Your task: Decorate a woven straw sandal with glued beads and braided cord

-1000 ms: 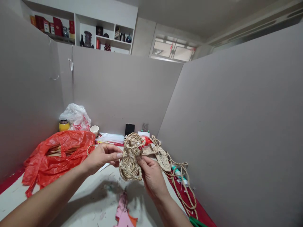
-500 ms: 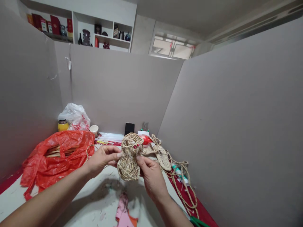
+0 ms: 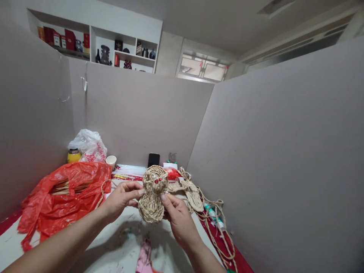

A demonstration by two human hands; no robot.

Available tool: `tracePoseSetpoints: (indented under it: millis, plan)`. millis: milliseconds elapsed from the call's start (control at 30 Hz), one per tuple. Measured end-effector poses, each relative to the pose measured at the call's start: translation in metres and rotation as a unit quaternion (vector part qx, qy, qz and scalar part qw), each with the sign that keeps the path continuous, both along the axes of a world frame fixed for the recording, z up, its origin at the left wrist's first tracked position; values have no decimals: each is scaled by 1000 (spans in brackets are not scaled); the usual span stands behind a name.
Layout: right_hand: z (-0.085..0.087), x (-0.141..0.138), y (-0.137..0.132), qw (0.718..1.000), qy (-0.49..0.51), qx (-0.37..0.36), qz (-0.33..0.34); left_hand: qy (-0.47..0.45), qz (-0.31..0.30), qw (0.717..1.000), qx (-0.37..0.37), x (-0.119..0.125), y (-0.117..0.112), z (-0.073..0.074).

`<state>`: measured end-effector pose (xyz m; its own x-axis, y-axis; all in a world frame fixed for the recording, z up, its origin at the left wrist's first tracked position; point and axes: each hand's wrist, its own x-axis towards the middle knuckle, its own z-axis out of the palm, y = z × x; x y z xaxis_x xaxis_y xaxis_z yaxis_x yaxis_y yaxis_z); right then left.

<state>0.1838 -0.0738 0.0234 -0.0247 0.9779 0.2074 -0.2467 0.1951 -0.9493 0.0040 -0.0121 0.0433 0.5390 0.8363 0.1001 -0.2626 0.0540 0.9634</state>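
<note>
A small woven straw-rope slipper (image 3: 152, 203), narrow in the middle and with red beads on its upper band, is held upright above the table. My left hand (image 3: 121, 199) pinches its left edge between thumb and fingers. On the right edge, my right hand (image 3: 178, 216) grips it with the thumb in front and the fingers behind, partly hidden. Below it on the table lies a pink glue gun (image 3: 144, 256), cut off by the lower edge of the view. Behind and to the right rests another flat piece of braided rope (image 3: 195, 199).
A red plastic bag (image 3: 68, 208) with brown strips inside covers the table's left. Behind it are a yellow jar (image 3: 74, 156), a white bag (image 3: 92, 146) and a paper cup (image 3: 111, 162). White sticks (image 3: 129, 170) and a phone (image 3: 154, 160) stand at the back. Loose rope (image 3: 224, 242) trails along the right, beside grey partitions (image 3: 142, 110).
The whole scene has shifted slightly down and left as the head view tilts up. Both hands keep the same hold on the woven slipper.
</note>
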Motion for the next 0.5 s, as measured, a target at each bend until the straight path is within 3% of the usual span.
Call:
tracePoseSetpoints:
  millis: [500]
  plan:
    - [-15, -1, 13, 997, 36, -64, -17, 12, 7, 1000, -6, 8, 3, -15]
